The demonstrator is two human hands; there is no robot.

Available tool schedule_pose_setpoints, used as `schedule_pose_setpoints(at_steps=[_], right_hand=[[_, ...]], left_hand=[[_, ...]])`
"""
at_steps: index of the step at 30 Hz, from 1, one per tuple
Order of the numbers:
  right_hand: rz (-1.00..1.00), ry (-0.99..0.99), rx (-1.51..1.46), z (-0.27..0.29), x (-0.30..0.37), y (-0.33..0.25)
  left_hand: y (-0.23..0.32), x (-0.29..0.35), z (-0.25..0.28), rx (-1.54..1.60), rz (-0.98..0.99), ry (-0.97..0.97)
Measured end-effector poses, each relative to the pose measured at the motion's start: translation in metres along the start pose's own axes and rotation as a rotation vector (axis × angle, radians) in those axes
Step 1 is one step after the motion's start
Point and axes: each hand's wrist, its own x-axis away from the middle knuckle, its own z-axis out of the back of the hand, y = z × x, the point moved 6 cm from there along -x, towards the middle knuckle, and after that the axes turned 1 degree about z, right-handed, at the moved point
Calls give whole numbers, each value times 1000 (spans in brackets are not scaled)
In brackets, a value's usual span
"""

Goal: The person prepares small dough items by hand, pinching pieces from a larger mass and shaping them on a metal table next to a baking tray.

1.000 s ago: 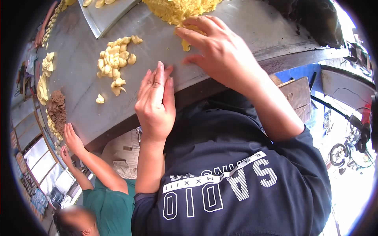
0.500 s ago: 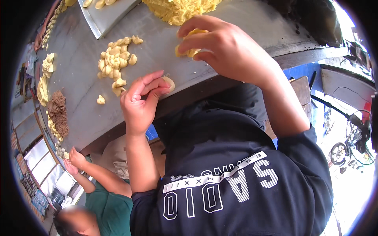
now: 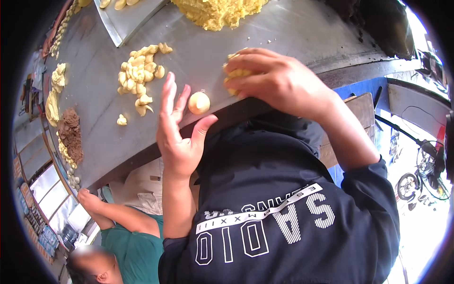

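Note:
My left hand (image 3: 181,135) is open, fingers stretched and thumb apart, beside a small round pale dough piece (image 3: 199,102) near the table's front edge. The dough piece sits in the gap between thumb and fingers; whether a finger touches it I cannot tell. My right hand (image 3: 279,78) curls over a lump of yellow dough-like paste (image 3: 235,75) low by the table edge. Part of this lump is hidden under the fingers. At the far side lies a big mound of the same yellow paste (image 3: 217,14). Left of centre is a cluster of small pale dough pieces (image 3: 135,73).
A metal tray (image 3: 113,31) with dough pieces stands at the far left on the grey table (image 3: 189,47). Brown paste (image 3: 71,135) and more pale dough (image 3: 52,109) line the left end. A co-worker in a green shirt (image 3: 135,248) works there. A dark bag-like thing (image 3: 383,28) lies far right.
My left hand has opened from its pinch on the dough piece, which now looks rounder. My right hand, with the yellow lump, has moved nearer and slightly right. The co-worker's hands have shifted nearer.

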Motion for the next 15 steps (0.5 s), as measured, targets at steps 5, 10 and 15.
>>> schedule_pose_setpoints(at_steps=[5, 10, 15], right_hand=[[-52, 41, 192, 11, 0, 17], [-47, 41, 303, 14, -8, 15], [-64, 54, 277, 18, -3, 5]], left_hand=[[4, 5, -1, -498, -289, -119], [6, -20, 1, -559, -26, -204], [5, -63, 1, -389, 327, -396]])
